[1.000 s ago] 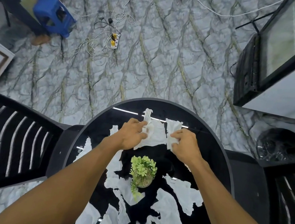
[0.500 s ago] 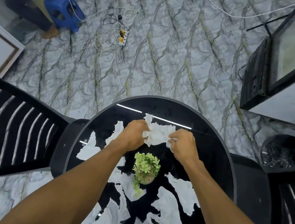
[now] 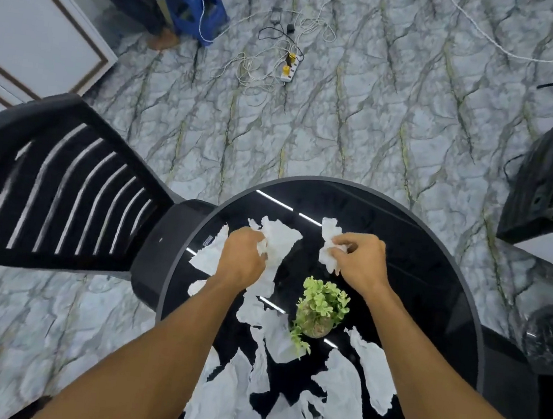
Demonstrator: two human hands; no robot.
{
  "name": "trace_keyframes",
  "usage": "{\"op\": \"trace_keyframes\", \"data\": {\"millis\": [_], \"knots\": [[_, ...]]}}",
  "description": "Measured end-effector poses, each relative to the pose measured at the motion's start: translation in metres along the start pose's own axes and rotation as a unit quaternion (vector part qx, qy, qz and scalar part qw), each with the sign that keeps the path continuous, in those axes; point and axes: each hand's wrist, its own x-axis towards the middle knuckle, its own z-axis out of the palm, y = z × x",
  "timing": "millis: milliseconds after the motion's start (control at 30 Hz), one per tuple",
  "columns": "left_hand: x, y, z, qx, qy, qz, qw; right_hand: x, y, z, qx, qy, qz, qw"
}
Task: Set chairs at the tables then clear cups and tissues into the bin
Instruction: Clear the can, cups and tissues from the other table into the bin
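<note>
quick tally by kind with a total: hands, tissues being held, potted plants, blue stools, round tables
hands: 2, left hand and right hand
held tissues: 2, left tissue and right tissue
potted plant: 1
blue stool: 1
round table: 1
total: 7

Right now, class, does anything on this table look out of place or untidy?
Yes. Torn white tissues lie scattered over the black table around the plant; the left hand and right hand each grip a piece. Litter like that looks untidy.

Torn white tissues [image 3: 372, 368] across black table [image 3: 415, 277]
</note>
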Motion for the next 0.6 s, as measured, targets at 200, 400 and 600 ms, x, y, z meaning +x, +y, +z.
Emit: {"op": "trace_keyframes", "data": {"millis": [200, 400, 600], "knots": [[-0.003, 0.005, -0.032, -0.183, 0.105, -0.022, 0.977, 0.008, -0.051, -0.006, -0.011, -0.026, -0.040, 0.999], [-0.007, -0.035, -0.082, -0.174, 0.155, -0.011, 0.972, -0.004, -0.133, 0.018, -0.041, -0.064, -0.117, 0.990], [-0.026, -0.090, -0.059, -0.006, 0.024, 0.039, 0.999, -0.071, -0.140, 0.097, -0.101, -0.081, -0.091, 0.988]]}}
